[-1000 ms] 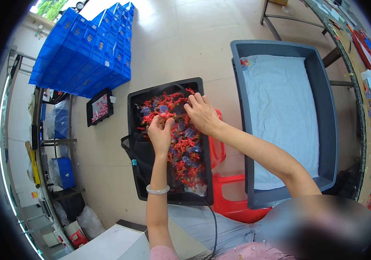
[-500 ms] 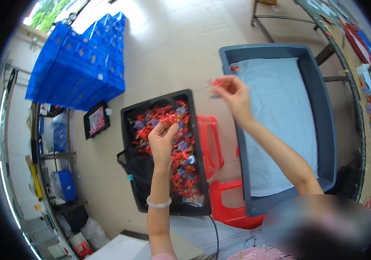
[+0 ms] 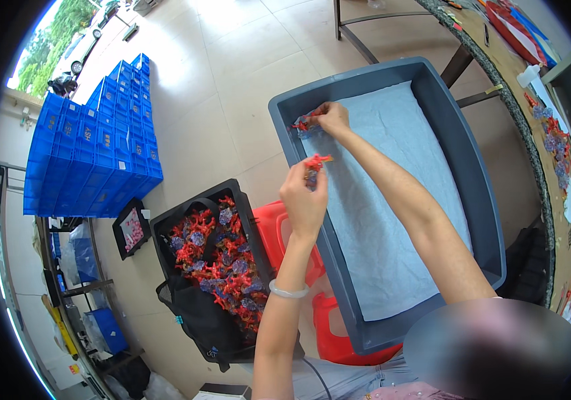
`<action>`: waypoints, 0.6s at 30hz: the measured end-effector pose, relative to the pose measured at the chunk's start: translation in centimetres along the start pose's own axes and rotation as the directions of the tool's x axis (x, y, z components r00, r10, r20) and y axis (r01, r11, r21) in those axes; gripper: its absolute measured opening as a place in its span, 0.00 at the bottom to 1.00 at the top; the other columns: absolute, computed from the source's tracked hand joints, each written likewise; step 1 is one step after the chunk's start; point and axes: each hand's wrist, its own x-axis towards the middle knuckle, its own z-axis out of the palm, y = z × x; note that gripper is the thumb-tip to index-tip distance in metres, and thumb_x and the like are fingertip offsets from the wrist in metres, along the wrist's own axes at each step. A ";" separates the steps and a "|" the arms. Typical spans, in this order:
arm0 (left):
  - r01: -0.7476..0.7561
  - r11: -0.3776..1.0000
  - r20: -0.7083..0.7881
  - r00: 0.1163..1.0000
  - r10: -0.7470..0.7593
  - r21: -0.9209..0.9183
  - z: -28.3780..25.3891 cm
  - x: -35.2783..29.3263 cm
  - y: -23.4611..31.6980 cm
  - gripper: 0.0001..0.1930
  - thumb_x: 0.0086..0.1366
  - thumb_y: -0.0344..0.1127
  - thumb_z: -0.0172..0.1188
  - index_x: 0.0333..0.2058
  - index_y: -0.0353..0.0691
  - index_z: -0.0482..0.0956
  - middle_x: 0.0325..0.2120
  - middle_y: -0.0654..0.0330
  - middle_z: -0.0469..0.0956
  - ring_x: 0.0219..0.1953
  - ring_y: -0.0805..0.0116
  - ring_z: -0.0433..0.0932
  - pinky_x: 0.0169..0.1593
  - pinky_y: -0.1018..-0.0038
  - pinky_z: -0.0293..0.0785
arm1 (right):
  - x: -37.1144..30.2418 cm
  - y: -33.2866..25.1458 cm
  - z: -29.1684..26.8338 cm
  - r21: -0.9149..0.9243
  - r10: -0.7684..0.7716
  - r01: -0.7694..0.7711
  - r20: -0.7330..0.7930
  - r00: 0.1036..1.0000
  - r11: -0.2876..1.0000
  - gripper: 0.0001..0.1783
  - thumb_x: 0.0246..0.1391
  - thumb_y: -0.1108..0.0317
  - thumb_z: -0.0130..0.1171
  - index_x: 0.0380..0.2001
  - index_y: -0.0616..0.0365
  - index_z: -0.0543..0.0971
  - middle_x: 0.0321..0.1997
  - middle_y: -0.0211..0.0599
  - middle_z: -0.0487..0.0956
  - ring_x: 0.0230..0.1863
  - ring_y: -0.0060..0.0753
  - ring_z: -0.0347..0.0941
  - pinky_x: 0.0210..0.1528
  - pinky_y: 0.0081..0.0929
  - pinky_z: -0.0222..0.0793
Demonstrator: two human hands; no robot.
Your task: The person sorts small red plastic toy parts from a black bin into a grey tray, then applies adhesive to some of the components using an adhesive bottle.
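Note:
My right hand is at the far left corner of a large grey tub, its fingers closed on a small red and purple plastic figure. That figure is low by the pale sheet lining the tub; whether it touches is unclear. My left hand is raised over the tub's left rim, pinching another red and purple figure with a yellowish tip. To the left stands a black crate heaped with similar red and purple pieces.
Red plastic stools stand between crate and tub. A black bag hangs over the crate's near left side. Blue crates are stacked at the far left, near a small black tray of pink pieces. A cluttered workbench runs along the right.
My right hand has come down into the tub's far left corner with its figure. My left hand has moved right, from above the black crate to the tub's rim. The whole view has shifted.

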 end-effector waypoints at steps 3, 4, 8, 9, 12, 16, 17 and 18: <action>0.052 0.998 -0.014 0.999 -0.053 -0.018 0.0 0.0 -0.4 0.11 0.57 0.22 0.61 0.40 0.33 0.80 0.32 0.54 0.80 0.28 0.67 0.79 0.34 0.71 0.76 | -0.2 0.2 0.9 0.012 0.007 -0.007 -0.029 1.000 1.000 0.18 0.31 0.59 0.77 0.23 0.59 0.84 0.27 0.46 0.83 0.33 0.43 0.82 0.40 0.36 0.76; 0.056 0.998 -0.014 0.998 -0.057 -0.015 0.0 -0.1 -0.4 0.11 0.57 0.22 0.61 0.40 0.33 0.80 0.32 0.54 0.80 0.28 0.67 0.79 0.34 0.71 0.76 | -0.3 0.3 1.1 0.013 0.010 -0.010 -0.026 1.000 1.000 0.18 0.31 0.59 0.77 0.23 0.59 0.84 0.27 0.46 0.83 0.33 0.43 0.82 0.40 0.36 0.76; -0.068 0.996 -0.040 0.997 0.071 0.059 0.0 -0.5 -0.6 0.11 0.58 0.23 0.61 0.41 0.34 0.80 0.32 0.56 0.79 0.28 0.68 0.79 0.34 0.72 0.75 | -0.4 1.1 1.3 -0.111 0.011 -0.031 -0.173 0.985 0.993 0.16 0.40 0.61 0.75 0.29 0.61 0.85 0.27 0.40 0.84 0.31 0.33 0.82 0.38 0.29 0.76; -0.085 0.996 -0.093 0.992 0.088 0.034 0.1 -0.6 -0.7 0.11 0.58 0.23 0.62 0.41 0.34 0.80 0.32 0.56 0.79 0.28 0.68 0.79 0.34 0.72 0.75 | -0.3 1.7 1.2 -0.102 -0.007 -0.019 -0.246 0.969 0.995 0.15 0.41 0.63 0.74 0.29 0.61 0.85 0.27 0.41 0.84 0.31 0.33 0.82 0.38 0.29 0.76; -0.030 0.998 -0.099 0.995 0.025 -0.051 0.3 -0.7 -1.0 0.11 0.58 0.23 0.62 0.41 0.34 0.80 0.32 0.56 0.79 0.28 0.68 0.78 0.34 0.72 0.75 | -0.4 2.3 0.8 0.060 0.063 -0.049 -0.245 0.968 0.997 0.10 0.39 0.66 0.71 0.27 0.59 0.86 0.27 0.47 0.84 0.32 0.45 0.83 0.40 0.36 0.77; -0.047 0.999 -0.074 0.996 0.048 0.013 0.4 -0.5 -0.8 0.11 0.58 0.24 0.62 0.41 0.34 0.80 0.31 0.57 0.79 0.28 0.69 0.78 0.33 0.72 0.74 | -0.7 2.2 0.6 0.215 0.064 -0.025 -0.178 0.982 0.976 0.07 0.42 0.69 0.68 0.27 0.58 0.86 0.27 0.46 0.84 0.32 0.43 0.83 0.41 0.34 0.77; -0.032 0.999 -0.062 0.998 0.032 0.010 0.3 -0.5 -0.8 0.11 0.58 0.24 0.62 0.41 0.34 0.80 0.32 0.56 0.79 0.28 0.69 0.78 0.33 0.73 0.75 | -1.1 2.1 0.6 0.173 0.038 0.000 -0.217 0.975 0.985 0.07 0.43 0.69 0.67 0.28 0.58 0.86 0.27 0.45 0.84 0.32 0.41 0.83 0.40 0.34 0.77; -0.016 1.000 -0.050 0.999 0.017 0.006 0.3 -0.5 -0.8 0.11 0.58 0.25 0.62 0.41 0.33 0.80 0.32 0.56 0.79 0.28 0.70 0.78 0.33 0.73 0.75 | -1.4 2.0 0.4 0.128 0.009 0.024 -0.256 0.967 0.992 0.07 0.44 0.69 0.66 0.28 0.58 0.87 0.27 0.45 0.84 0.31 0.39 0.83 0.39 0.33 0.77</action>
